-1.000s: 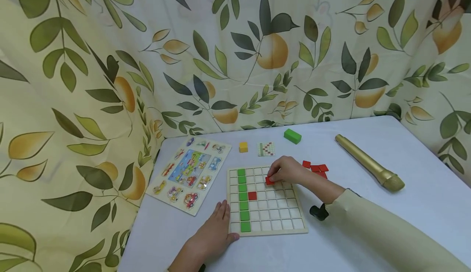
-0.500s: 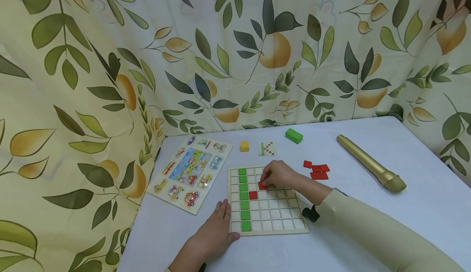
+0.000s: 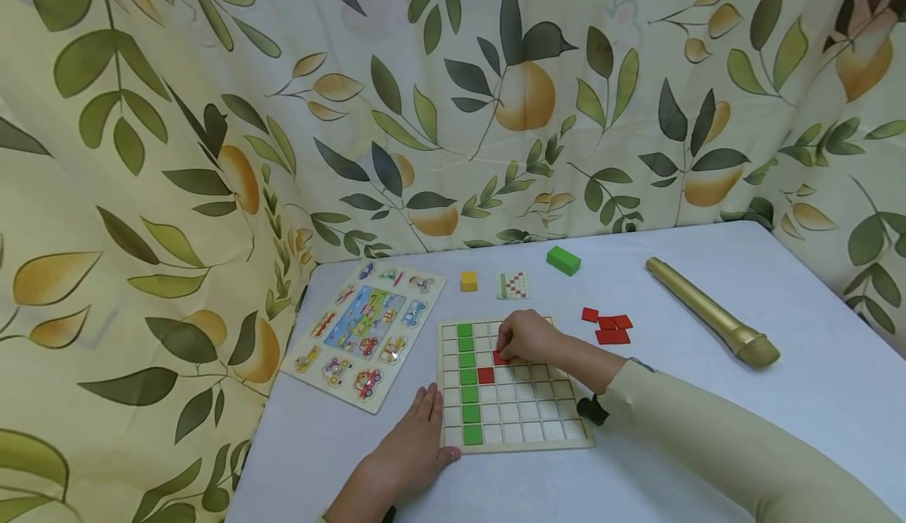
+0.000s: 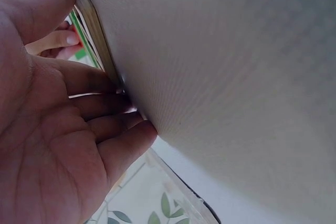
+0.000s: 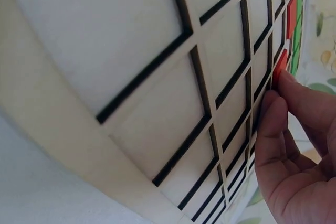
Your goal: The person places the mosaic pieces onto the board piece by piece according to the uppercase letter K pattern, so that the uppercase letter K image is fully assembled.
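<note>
A wooden grid board [image 3: 524,450] lies flat on the table, with a column of green square tiles [image 3: 470,394] near its left side. One red tile [image 3: 485,375] sits in a cell just right of that column. With thumb and fingertips, my right hand [image 3: 532,339] pinches another red square tile [image 5: 280,67] at a cell diagonally up and right of the first. Its fingers partly cover that tile in the head view. My left hand [image 3: 414,438] rests along the board's left edge, fingers extended, thumb at the near corner; the left wrist view shows its fingertips against the rim.
Several loose red tiles [image 3: 613,336] lie right of the board. Behind it are a small pattern card [image 3: 513,285], a yellow block [image 3: 469,281] and a green block [image 3: 563,260]. A vehicle puzzle board [image 3: 364,334] lies at left, a gold microphone [image 3: 711,311] at right.
My right hand has moved the red tile left and slightly nearer, down to a cell close to the first red tile. My left hand has stayed at the board's edge.
</note>
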A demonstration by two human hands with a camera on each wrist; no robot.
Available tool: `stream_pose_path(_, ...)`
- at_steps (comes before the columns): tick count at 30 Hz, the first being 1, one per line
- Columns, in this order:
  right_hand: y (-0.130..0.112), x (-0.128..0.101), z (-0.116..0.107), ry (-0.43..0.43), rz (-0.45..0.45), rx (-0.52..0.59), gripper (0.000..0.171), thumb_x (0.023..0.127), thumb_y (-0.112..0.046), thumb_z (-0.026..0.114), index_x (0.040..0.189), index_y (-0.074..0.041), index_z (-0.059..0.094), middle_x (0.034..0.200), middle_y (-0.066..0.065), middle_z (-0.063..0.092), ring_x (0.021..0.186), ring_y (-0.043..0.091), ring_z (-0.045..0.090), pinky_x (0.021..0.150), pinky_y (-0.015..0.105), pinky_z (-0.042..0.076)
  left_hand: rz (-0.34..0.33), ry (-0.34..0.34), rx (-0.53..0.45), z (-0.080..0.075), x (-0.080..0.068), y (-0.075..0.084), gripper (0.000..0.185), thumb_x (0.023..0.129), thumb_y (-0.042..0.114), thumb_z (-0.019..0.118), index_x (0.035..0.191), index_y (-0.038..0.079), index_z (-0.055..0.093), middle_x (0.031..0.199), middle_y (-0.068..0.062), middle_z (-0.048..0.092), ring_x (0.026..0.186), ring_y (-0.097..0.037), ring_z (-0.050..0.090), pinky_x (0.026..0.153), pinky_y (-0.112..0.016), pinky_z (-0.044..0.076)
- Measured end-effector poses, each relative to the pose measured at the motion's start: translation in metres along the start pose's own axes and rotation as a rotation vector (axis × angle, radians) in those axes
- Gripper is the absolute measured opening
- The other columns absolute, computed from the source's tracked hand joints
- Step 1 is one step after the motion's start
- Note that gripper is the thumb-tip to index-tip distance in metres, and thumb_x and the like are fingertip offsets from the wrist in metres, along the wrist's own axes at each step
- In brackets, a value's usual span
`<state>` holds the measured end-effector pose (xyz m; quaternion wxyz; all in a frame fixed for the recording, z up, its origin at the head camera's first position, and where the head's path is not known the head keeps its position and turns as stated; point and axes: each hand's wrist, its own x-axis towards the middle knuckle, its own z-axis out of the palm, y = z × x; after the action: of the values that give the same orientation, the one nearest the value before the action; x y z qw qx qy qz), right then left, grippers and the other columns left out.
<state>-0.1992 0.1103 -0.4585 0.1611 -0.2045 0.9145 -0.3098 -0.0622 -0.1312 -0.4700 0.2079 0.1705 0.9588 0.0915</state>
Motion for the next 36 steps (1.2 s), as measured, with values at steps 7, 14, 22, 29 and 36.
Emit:
stream_pose_path(7, 0.001, 0.0, 0.001, 0.005, 0.004, -0.013, 0.013, 0.085, -0.005, 0.08, 0.076, -0.011, 0.074, 0.069, -0.007, 0.064, 0.07, 0.013, 0.054, 0.063, 0.028, 0.047, 0.0, -0.002, -0.009, -0.001, -0.001, 0.001, 0.09, 0.095, 0.052, 0.063, 0.156, -0.004, 0.028, 0.164, -0.019, 0.022, 0.152, -0.035, 0.017, 0.118, -0.046, 0.028)
stream_pose_path(14, 0.002, -0.006, -0.007, 0.002, 0.038, 0.021, 0.006, 0.087, -0.01, 0.079, 0.083, -0.011, 0.075, 0.077, -0.006, 0.066, 0.078, 0.015, 0.056, 0.069, 0.031, 0.049, 0.0, 0.005, -0.014, -0.001, -0.001, 0.003, 0.091, 0.094, 0.052, 0.064, 0.155, -0.005, 0.029, 0.164, -0.019, 0.024, 0.151, -0.035, 0.018, 0.118, -0.047, 0.029)
stream_pose_path(22, 0.015, -0.015, -0.025, 0.054, 0.095, 0.035, 0.003, 0.089, -0.012, 0.078, 0.088, -0.009, 0.076, 0.084, -0.003, 0.067, 0.085, 0.018, 0.055, 0.072, 0.031, 0.049, -0.006, 0.002, -0.023, -0.004, -0.003, 0.004, 0.091, 0.094, 0.05, 0.065, 0.155, -0.006, 0.029, 0.163, -0.02, 0.023, 0.152, -0.036, 0.017, 0.118, -0.048, 0.028)
stream_pose_path(29, 0.045, -0.033, -0.047, 0.084, 0.144, 0.058, 0.006, 0.089, -0.013, 0.077, 0.093, -0.008, 0.076, 0.087, 0.0, 0.068, 0.083, 0.018, 0.056, 0.07, 0.031, 0.049, -0.009, -0.004, -0.024, -0.001, -0.001, 0.003, 0.092, 0.093, 0.051, 0.065, 0.155, -0.006, 0.028, 0.163, -0.021, 0.023, 0.152, -0.036, 0.016, 0.118, -0.048, 0.028)
stream_pose_path(36, 0.082, -0.062, -0.067, 0.164, 0.19, 0.09, 0.011, 0.089, -0.008, 0.074, 0.098, -0.002, 0.074, 0.086, 0.003, 0.068, 0.074, 0.019, 0.06, 0.064, 0.031, 0.052, -0.001, -0.003, -0.007, 0.002, -0.001, 0.002, 0.092, 0.094, 0.053, 0.063, 0.155, -0.006, 0.029, 0.163, -0.021, 0.023, 0.152, -0.037, 0.016, 0.118, -0.049, 0.027)
